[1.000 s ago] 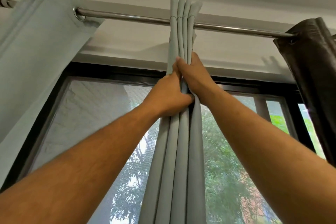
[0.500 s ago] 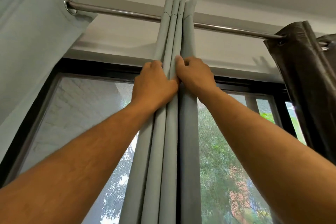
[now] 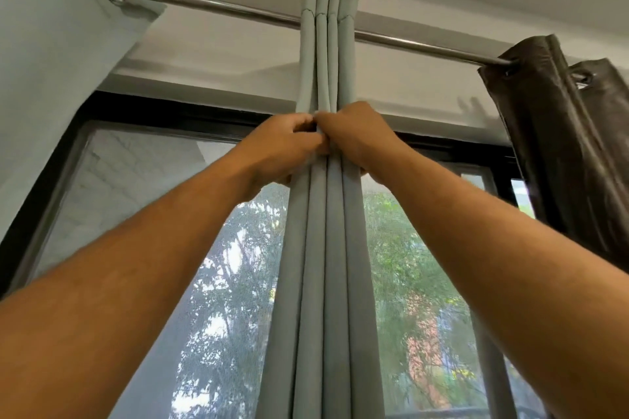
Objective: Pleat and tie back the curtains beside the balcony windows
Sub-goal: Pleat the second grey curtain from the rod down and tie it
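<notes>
From the head camera, looking steeply up, a pale grey-blue curtain point(image 3: 328, 248) hangs from a metal rod point(image 3: 218, 5) at the centre of the scene, gathered into four narrow rounded folds pressed side by side. Both arms reach up to it. The left hand point(image 3: 282, 146) curls its fingers round the left side of the bundle, and the right hand point(image 3: 354, 136) wraps round the right side, the two touching at the middle, a little below the rod. They squeeze the folds together, seemingly so the pleats keep their shape and stay stacked. No tie or cord is visible, so the tying appears not yet done.

To the left, another pale curtain point(image 3: 58, 54) hangs spread from the same rod. At the far right, a dark brown curtain point(image 3: 571, 133) hangs from its rings. Behind the fabric is a black-framed window point(image 3: 177, 112) with a mesh screen, and green trees point(image 3: 235, 269) show beyond it.
</notes>
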